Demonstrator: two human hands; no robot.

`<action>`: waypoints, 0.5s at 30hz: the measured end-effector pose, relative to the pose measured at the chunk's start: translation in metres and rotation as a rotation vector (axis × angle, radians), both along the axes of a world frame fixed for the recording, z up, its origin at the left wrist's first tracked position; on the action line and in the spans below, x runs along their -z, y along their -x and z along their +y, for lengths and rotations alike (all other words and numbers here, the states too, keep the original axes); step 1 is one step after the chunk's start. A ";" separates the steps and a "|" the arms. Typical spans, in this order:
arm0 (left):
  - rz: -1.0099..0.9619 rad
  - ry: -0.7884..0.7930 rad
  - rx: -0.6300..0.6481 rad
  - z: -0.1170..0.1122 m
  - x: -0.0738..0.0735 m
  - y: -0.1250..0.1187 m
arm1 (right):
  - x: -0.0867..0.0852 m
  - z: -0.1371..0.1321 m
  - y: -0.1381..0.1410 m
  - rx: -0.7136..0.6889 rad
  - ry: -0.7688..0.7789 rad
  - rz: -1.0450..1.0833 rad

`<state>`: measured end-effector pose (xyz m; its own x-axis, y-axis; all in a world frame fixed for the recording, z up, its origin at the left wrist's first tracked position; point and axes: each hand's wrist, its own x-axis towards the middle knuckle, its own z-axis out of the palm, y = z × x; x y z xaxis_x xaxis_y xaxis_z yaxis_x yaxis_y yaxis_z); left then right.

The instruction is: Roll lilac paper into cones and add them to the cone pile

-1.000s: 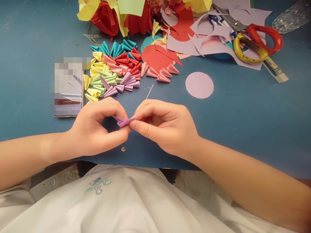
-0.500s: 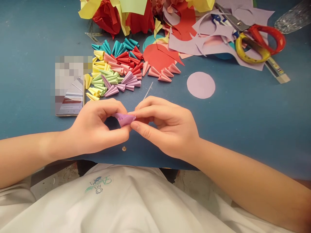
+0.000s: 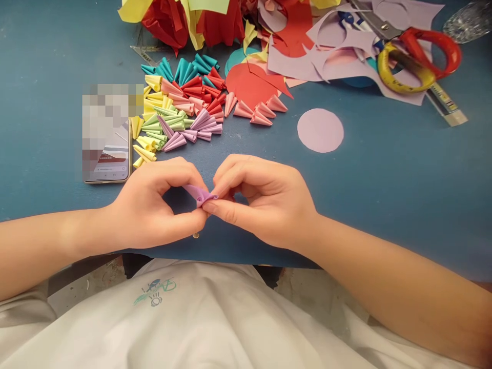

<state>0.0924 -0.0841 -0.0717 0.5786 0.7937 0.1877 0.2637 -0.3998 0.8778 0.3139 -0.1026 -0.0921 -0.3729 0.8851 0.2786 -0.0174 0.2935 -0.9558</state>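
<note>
My left hand and my right hand meet over the near edge of the blue table. Both pinch a small purple paper piece that is rolled into a cone shape between thumbs and forefingers. The thin stick seen earlier is hidden now. Beyond the hands lies a pile of several rolled paper cones in teal, red, pink, yellow, green and purple. A flat purple paper circle lies to the right of them.
A phone lies left of the cones. At the back are crumpled red and yellow paper, cut purple sheets, red and yellow scissors and a ruler. A small metal stud sits under my hands.
The thin stick that stuck out above my right fingers is no longer visible. The purple piece has been rolled tighter between my fingertips. The view shifted slightly.
</note>
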 end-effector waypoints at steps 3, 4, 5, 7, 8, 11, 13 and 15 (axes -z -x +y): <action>0.014 0.018 -0.012 0.000 0.000 0.000 | -0.001 -0.001 -0.001 0.017 -0.045 -0.028; 0.020 0.025 -0.016 0.000 0.000 -0.001 | -0.002 -0.001 -0.001 0.023 -0.064 -0.048; 0.025 0.032 -0.020 0.000 -0.001 -0.001 | -0.002 -0.002 -0.001 0.027 -0.089 -0.068; 0.027 0.043 -0.026 -0.001 -0.001 -0.001 | -0.004 -0.003 -0.002 0.034 -0.150 -0.108; 0.029 0.045 -0.029 -0.001 -0.002 -0.001 | -0.004 -0.004 -0.002 0.040 -0.179 -0.125; 0.047 0.035 -0.023 -0.001 -0.003 0.000 | -0.005 -0.004 -0.002 0.050 -0.203 -0.173; 0.059 0.021 -0.001 -0.001 -0.002 0.000 | -0.006 -0.004 -0.002 0.036 -0.191 -0.192; 0.039 0.016 0.001 -0.002 0.002 0.000 | -0.006 -0.004 -0.002 0.036 -0.177 -0.181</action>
